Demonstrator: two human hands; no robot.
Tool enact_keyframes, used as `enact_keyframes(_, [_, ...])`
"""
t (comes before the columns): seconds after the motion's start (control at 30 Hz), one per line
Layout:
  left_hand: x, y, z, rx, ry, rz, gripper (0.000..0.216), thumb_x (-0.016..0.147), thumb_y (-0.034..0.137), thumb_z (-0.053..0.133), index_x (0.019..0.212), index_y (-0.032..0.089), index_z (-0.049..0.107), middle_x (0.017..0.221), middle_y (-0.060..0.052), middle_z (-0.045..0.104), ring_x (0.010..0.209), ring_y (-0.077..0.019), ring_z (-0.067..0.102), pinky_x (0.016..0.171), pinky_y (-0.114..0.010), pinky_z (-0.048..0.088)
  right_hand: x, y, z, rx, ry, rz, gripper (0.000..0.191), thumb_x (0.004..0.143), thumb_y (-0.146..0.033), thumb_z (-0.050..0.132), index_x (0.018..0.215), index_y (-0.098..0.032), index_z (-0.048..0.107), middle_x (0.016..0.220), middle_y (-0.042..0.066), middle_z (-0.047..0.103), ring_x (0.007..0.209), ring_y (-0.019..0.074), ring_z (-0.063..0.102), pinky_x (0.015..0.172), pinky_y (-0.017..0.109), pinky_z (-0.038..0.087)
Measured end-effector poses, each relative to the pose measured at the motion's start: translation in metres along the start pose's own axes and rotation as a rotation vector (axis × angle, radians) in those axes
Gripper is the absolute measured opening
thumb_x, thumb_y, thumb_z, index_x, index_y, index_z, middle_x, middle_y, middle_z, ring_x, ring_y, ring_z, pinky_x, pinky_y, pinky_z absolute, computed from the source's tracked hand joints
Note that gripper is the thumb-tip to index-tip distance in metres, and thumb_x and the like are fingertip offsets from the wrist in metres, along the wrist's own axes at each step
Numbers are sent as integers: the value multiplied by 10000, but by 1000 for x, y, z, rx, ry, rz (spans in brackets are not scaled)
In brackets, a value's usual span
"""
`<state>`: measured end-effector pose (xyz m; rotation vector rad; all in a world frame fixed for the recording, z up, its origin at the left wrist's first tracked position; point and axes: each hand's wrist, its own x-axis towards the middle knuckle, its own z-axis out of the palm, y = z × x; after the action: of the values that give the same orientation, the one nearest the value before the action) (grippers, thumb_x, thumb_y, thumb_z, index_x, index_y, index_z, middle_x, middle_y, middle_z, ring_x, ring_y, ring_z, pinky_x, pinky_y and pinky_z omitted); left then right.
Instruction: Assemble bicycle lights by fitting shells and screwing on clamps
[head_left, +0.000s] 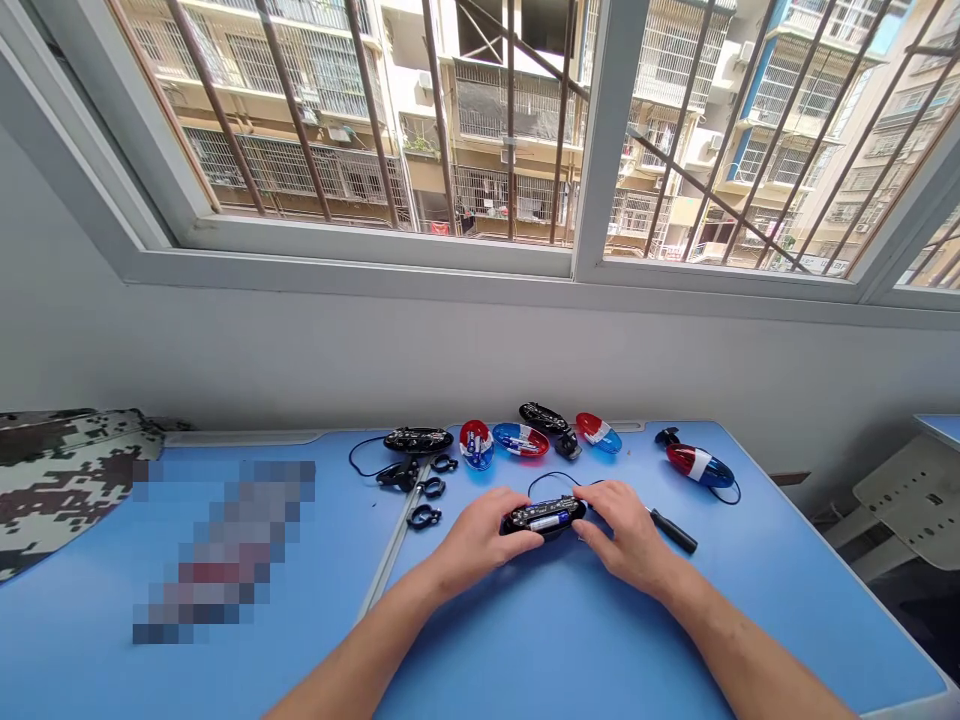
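Observation:
An oval black light base (pixel 544 516) sits low over the blue table, with blue-and-white batteries in its open top. My left hand (pixel 480 532) is closed on its left end, thumb in front and fingers behind. At the other end, my right hand (pixel 626 535) has its thumb and fingers around the base's edge. A thin black cable (pixel 553 476) loops behind the base. Just beyond my right hand lies a screwdriver (pixel 675 531) with a black handle, part of it hidden by the hand.
Behind are black bases (pixel 418 440), red-and-blue covers (pixel 520 440) with batteries in some, and a bracket (pixel 568 446). Black ring clamps (pixel 424 516) lie left. A closed red, white and blue light (pixel 699 466) lies right. Camouflage cloth (pixel 67 480) covers the left corner; a pixelated patch hides something.

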<state>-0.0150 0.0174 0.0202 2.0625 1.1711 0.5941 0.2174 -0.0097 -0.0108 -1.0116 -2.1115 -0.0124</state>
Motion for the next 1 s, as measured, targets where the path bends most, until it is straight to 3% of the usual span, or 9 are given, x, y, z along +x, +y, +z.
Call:
enact_keyframes(0.17, [3,-5,-2,-136,-9,-83,326,722,429,609,906,178,706,837,-14,640,718,-207,578,617,-271,438,1,1,1,-12,63,-2,313,914,-242,525,1224,-201,533,1025,106,696,929,259,627,783,441,518])
enact_keyframes(0.33, [5,-1,-6,-264,-15,-121,426,751,480,571,990,144,680,883,-39,699,836,-240,628,698,-283,472,2,5,-1,-46,141,59,321,908,-239,527,1227,-217,551,1062,106,684,953,257,621,795,433,516])
enact_keyframes(0.5, [5,-3,-5,-278,1,-131,436,740,493,596,979,138,677,863,-44,693,815,-243,632,677,-285,477,2,13,-3,-134,147,107,188,910,-217,513,1026,-215,661,936,85,692,838,228,625,724,377,499])
enact_keyframes(0.63, [7,-9,-2,-238,25,-100,397,742,473,596,964,156,684,884,-36,690,815,-240,635,684,-288,489,2,10,-4,-151,137,72,187,925,-210,502,904,-228,687,795,52,688,702,185,609,645,320,464])
enact_keyframes(0.8, [8,-15,-1,-103,95,-13,332,751,427,610,957,181,695,937,-51,676,861,-253,609,750,-319,473,1,-8,-6,-168,-13,-23,186,939,-242,483,942,-216,668,755,46,678,668,171,597,597,289,451])
enact_keyframes(1.0, [5,-17,3,54,133,87,296,750,345,650,1006,201,684,942,-53,656,861,-252,597,755,-328,461,-1,-22,-9,-299,-291,24,129,855,-191,585,976,-197,629,882,68,663,749,209,592,590,305,463])
